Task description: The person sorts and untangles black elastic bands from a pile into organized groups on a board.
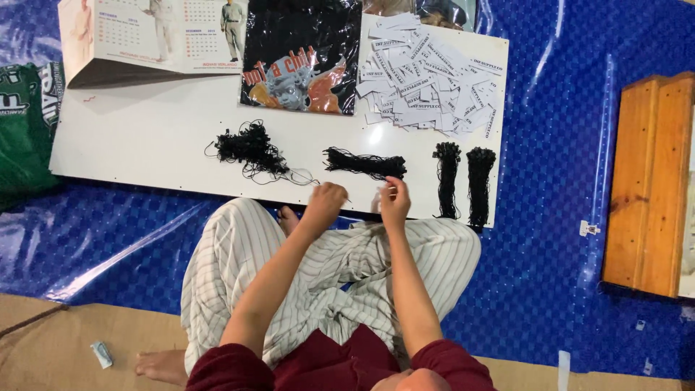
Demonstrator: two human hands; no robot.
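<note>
My left hand (326, 203) is pinched on a thin black string (302, 177) that trails from a tangled heap of black strings (250, 148) on the white board (145, 137). My right hand (394, 199) is closed on what looks like a small white paper tag (376, 200) at the board's near edge. Both hands are close together, just in front of a flat bundle of black strings (365, 165). A large pile of white printed paper tags (431, 76) lies at the board's far right.
Two neat black string bundles (463, 181) lie at the board's right end. A black printed bag (300, 58) and a calendar (156, 36) sit at the far side. The blue tarp (550, 217) holds a wooden stool (651, 188) to the right and green cloth (25, 123) to the left.
</note>
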